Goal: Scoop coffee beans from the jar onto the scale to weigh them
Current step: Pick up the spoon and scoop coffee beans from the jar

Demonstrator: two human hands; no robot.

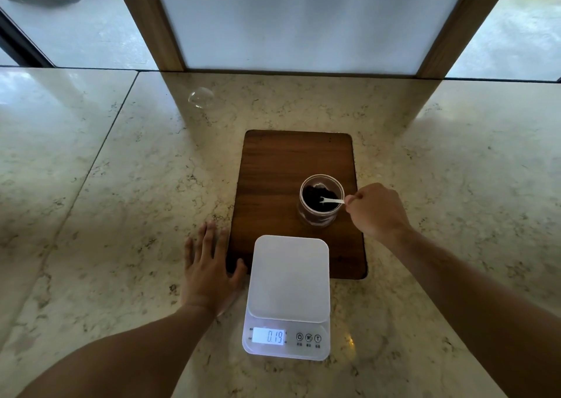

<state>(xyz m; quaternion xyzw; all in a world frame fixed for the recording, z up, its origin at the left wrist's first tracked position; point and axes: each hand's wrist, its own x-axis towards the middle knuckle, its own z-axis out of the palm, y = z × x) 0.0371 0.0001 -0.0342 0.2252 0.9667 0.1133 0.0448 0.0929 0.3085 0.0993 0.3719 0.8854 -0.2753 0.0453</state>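
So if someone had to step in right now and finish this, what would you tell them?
Right hand: pinching the white spoon, its tip down in the beans inside the open jar.
Left hand: flat on the counter, empty, beside the scale.
The jar stands on the wooden board; the scale's far end overlaps the board's near edge.
Done: spoon is in the jar. The scale's white platform looks bare; display reads 0.19.
Left: lift a scoop, tip it onto the scale, repeat.

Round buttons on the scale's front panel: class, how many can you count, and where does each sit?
3. On the scale, right of the lit display, in a row: left button, middle button, right button. None looks hidden.
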